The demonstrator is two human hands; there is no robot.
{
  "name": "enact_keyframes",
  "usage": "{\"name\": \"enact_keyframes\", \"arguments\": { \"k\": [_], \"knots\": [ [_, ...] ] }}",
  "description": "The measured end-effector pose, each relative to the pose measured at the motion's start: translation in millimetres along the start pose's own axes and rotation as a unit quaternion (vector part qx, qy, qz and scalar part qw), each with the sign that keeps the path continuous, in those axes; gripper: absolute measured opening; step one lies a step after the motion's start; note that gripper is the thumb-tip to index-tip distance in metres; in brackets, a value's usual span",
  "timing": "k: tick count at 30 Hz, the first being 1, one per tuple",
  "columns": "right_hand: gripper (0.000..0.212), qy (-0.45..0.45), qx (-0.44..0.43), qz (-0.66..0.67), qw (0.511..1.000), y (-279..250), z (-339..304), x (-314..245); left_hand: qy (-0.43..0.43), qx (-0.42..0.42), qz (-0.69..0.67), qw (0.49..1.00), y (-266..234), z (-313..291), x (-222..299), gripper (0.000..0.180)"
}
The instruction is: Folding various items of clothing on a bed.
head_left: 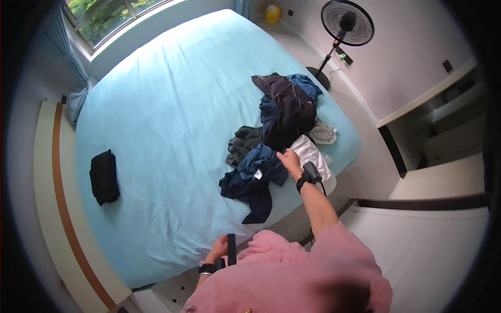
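Note:
My right hand [290, 160] reaches over a heap of clothes on the bed. Its fingers are drawn together at the edge of a crumpled blue garment [261, 163] with a small white label. Dark navy cloth [254, 197] spreads below that garment, and a dark grey-green garment [244, 145] lies at its left. White cloth [312, 156] is beside my right wrist. My left hand [219, 247] hangs low by the bed's near edge, close to my pink clothing; a black device on the wrist partly hides its fingers.
The bed [162, 120] has a light blue sheet. A folded black garment [104, 177] lies at its left. Beyond my right hand are a black garment [292, 107] and grey cloth [323, 133]. A standing fan [347, 22] and yellow bin [272, 14] stand farther off.

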State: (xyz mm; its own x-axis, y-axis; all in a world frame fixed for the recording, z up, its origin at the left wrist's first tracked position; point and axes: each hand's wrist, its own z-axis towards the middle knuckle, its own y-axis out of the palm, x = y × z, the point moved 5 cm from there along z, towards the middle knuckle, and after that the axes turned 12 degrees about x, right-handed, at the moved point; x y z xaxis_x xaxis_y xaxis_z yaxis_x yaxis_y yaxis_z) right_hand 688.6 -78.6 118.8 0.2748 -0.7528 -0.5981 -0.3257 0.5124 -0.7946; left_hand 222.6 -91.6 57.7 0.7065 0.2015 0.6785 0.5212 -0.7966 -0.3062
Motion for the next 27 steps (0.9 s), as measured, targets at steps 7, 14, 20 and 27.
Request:
{"name": "enact_keyframes", "arguments": {
  "k": [7,14,20,27],
  "knots": [
    [0.09,0.214,0.039,0.118,0.969,64,77,-40,-0.068,0.1,0.057,0.991,-50,-51,65,0.039],
    [0.021,0.188,0.079,0.086,0.975,110,128,0,-0.089,0.256,0.006,0.962,-92,-65,34,0.039],
    [0.035,0.089,0.102,0.016,0.991,99,88,-71,-0.106,0.185,0.015,0.977,-93,-91,26,0.045],
    [0.038,0.074,-0.01,-0.121,0.99,129,123,-12,-0.118,0.258,0.037,0.958,-134,-120,49,0.045]
  ]
}}
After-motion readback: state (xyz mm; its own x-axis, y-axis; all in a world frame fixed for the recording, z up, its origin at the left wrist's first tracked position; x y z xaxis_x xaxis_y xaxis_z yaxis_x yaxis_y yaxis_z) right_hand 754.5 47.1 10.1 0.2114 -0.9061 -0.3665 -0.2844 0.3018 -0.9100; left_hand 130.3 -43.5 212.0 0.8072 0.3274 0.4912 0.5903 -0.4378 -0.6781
